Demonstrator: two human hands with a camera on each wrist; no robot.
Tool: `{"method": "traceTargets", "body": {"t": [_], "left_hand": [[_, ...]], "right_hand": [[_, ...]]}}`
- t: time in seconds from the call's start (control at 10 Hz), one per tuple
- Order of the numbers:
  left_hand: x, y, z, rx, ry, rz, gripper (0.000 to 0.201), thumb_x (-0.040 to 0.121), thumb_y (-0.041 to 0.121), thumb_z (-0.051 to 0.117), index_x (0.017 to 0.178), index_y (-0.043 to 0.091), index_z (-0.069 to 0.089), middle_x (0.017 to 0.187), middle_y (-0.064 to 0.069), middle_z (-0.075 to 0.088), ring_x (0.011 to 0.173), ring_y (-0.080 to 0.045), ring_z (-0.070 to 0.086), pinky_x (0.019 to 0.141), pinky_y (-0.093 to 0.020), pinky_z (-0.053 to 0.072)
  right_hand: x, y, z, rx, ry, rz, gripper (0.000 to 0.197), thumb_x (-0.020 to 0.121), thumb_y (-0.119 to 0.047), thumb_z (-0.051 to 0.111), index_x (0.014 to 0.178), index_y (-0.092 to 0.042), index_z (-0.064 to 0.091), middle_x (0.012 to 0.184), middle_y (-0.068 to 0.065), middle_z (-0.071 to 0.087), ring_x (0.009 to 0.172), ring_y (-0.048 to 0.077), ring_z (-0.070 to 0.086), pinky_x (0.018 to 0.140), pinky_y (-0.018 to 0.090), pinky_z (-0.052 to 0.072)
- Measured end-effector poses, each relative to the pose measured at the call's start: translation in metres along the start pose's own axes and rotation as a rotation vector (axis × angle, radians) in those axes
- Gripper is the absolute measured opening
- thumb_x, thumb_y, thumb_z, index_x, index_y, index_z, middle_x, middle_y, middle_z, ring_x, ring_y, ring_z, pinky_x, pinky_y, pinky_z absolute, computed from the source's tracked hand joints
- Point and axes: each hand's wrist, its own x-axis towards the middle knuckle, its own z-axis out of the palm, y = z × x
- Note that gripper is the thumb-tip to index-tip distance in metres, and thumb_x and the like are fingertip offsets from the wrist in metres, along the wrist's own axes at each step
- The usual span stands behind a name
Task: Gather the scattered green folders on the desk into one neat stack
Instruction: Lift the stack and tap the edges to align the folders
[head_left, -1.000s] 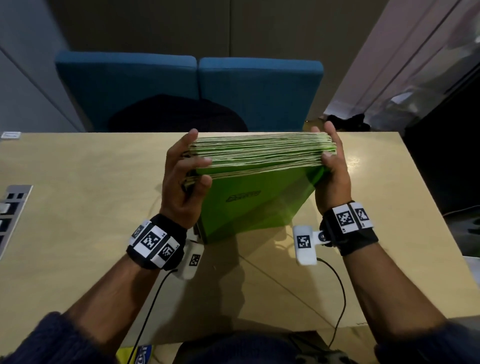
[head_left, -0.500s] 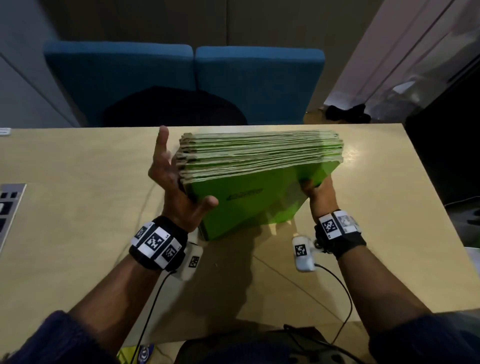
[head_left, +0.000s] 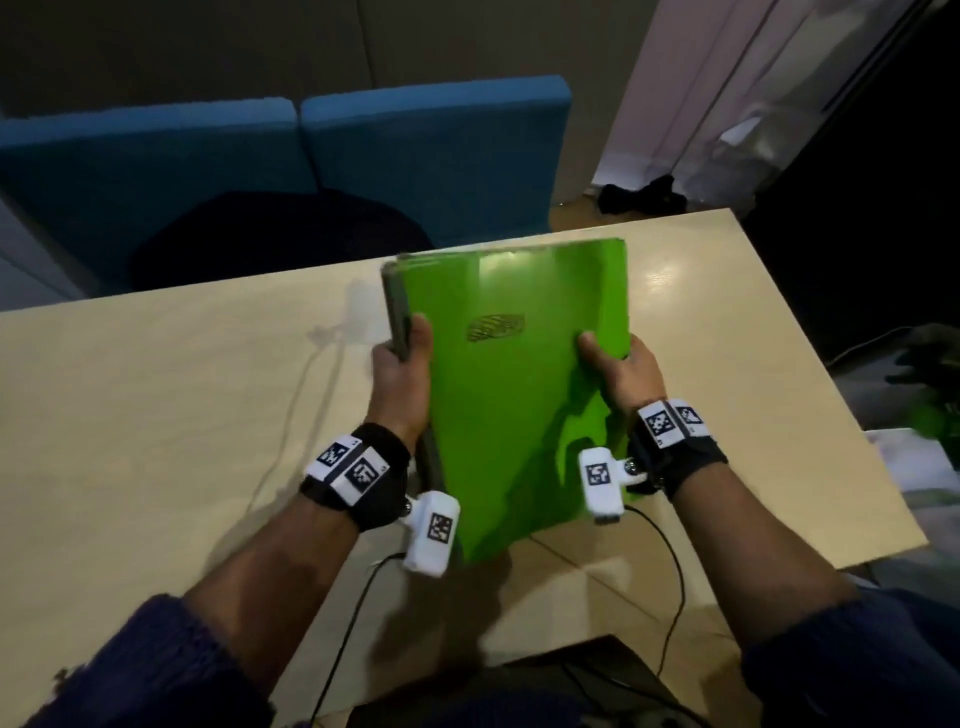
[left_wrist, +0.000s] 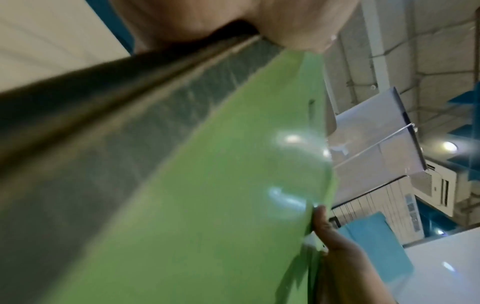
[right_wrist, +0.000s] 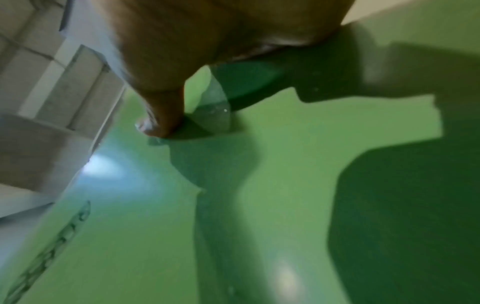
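The stack of green folders (head_left: 514, 384) is held above the desk (head_left: 156, 415), its broad green cover with a dark logo facing up toward me. My left hand (head_left: 402, 364) grips the stack's left edge, thumb on the cover and fingers hidden beneath. My right hand (head_left: 621, 369) grips the right edge the same way. In the left wrist view the stack of green folders (left_wrist: 207, 195) fills the frame beside my left hand (left_wrist: 272, 26), with grey page edges showing. The right wrist view shows my right hand (right_wrist: 182, 61), its thumb pressed on the glossy cover of the stack of green folders (right_wrist: 259, 205).
The pale wooden desk has two blue chairs (head_left: 311, 156) behind its far edge. A dark bundle (head_left: 639, 195) lies on the floor at the back right. Wrist-camera cables (head_left: 358, 597) trail over the desk's near edge.
The stack stood on its edge with the page edges up; it has now been tipped flat, cover upward. Both hands shifted from the top corners to the side edges.
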Motion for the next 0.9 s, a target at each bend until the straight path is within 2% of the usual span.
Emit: {"method": "traceTargets", "body": {"t": [0.1, 0.2, 0.3, 0.4, 0.5, 0.6, 0.7, 0.8, 0.9], "left_hand": [[-0.005, -0.02, 0.062, -0.027, -0.184, -0.078, 0.077, 0.07, 0.081, 0.049, 0.095, 0.009, 0.058, 0.082, -0.007, 0.052, 0.074, -0.02, 0.054, 0.072, -0.035, 0.045], [-0.018, -0.044, 0.128, 0.084, -0.269, -0.212, 0.075, 0.082, 0.071, 0.047, 0.119, 0.006, 0.055, 0.103, -0.008, 0.061, 0.092, -0.026, 0.059, 0.081, -0.032, 0.044], [-0.028, -0.053, 0.183, 0.139, -0.311, -0.374, 0.084, 0.081, 0.074, 0.046, 0.13, 0.006, 0.05, 0.121, -0.011, 0.059, 0.103, -0.028, 0.057, 0.087, -0.034, 0.043], [-0.035, -0.052, 0.225, 0.161, -0.309, -0.466, 0.081, 0.08, 0.073, 0.05, 0.128, 0.007, 0.052, 0.123, -0.012, 0.06, 0.103, -0.029, 0.059, 0.085, -0.033, 0.044], [-0.041, -0.054, 0.254, 0.175, -0.309, -0.496, 0.082, 0.075, 0.075, 0.052, 0.126, 0.01, 0.055, 0.123, -0.012, 0.062, 0.104, -0.029, 0.061, 0.092, -0.037, 0.048], [-0.044, -0.055, 0.271, 0.196, -0.312, -0.518, 0.088, 0.071, 0.078, 0.051, 0.128, 0.011, 0.054, 0.126, -0.011, 0.06, 0.106, -0.03, 0.06, 0.095, -0.04, 0.047], [-0.046, -0.05, 0.28, 0.347, -0.292, -0.431, 0.079, 0.075, 0.079, 0.046, 0.108, 0.01, 0.063, 0.113, -0.012, 0.064, 0.096, -0.029, 0.063, 0.082, -0.031, 0.046], [-0.046, -0.046, 0.278, 0.451, -0.278, -0.331, 0.069, 0.077, 0.078, 0.045, 0.08, 0.012, 0.064, 0.08, -0.009, 0.062, 0.067, -0.025, 0.06, 0.06, -0.025, 0.04], [-0.05, -0.043, 0.273, 0.517, -0.305, -0.189, 0.057, 0.087, 0.068, 0.044, 0.087, 0.014, 0.062, 0.083, -0.004, 0.062, 0.075, -0.02, 0.061, 0.07, -0.029, 0.046]], "right_hand": [[0.021, 0.017, -0.067, -0.168, 0.005, 0.145, 0.047, 0.083, -0.053, 0.068, 0.11, -0.015, 0.066, 0.106, 0.011, 0.068, 0.093, 0.029, 0.065, 0.085, 0.038, 0.052], [0.04, 0.036, -0.127, -0.249, 0.025, 0.266, 0.057, 0.081, -0.056, 0.069, 0.111, -0.008, 0.067, 0.106, 0.014, 0.069, 0.086, 0.029, 0.066, 0.08, 0.038, 0.053], [0.054, 0.054, -0.173, -0.323, 0.056, 0.368, 0.06, 0.081, -0.056, 0.069, 0.111, -0.005, 0.062, 0.1, 0.017, 0.063, 0.068, 0.021, 0.056, 0.057, 0.027, 0.04], [0.067, 0.077, -0.212, -0.335, 0.074, 0.416, 0.067, 0.074, -0.064, 0.071, 0.108, -0.007, 0.06, 0.104, 0.018, 0.065, 0.073, 0.026, 0.059, 0.066, 0.032, 0.046], [0.077, 0.096, -0.236, -0.35, 0.079, 0.413, 0.088, 0.055, -0.08, 0.071, 0.109, -0.011, 0.065, 0.107, 0.016, 0.068, 0.087, 0.034, 0.065, 0.083, 0.046, 0.053], [0.088, 0.111, -0.249, -0.353, 0.077, 0.411, 0.105, 0.039, -0.088, 0.067, 0.109, -0.01, 0.067, 0.108, 0.019, 0.068, 0.094, 0.037, 0.065, 0.091, 0.049, 0.052], [0.091, 0.112, -0.253, -0.341, 0.071, 0.426, 0.084, 0.058, -0.077, 0.072, 0.109, -0.009, 0.067, 0.109, 0.019, 0.068, 0.094, 0.037, 0.064, 0.091, 0.048, 0.052], [0.094, 0.116, -0.253, -0.381, 0.065, 0.414, 0.075, 0.069, -0.072, 0.068, 0.111, -0.009, 0.065, 0.106, 0.019, 0.065, 0.095, 0.039, 0.062, 0.088, 0.045, 0.051], [0.095, 0.112, -0.252, -0.588, 0.122, 0.336, 0.085, 0.07, -0.074, 0.064, 0.12, -0.005, 0.064, 0.126, 0.027, 0.056, 0.111, 0.045, 0.055, 0.097, 0.049, 0.046]]}}
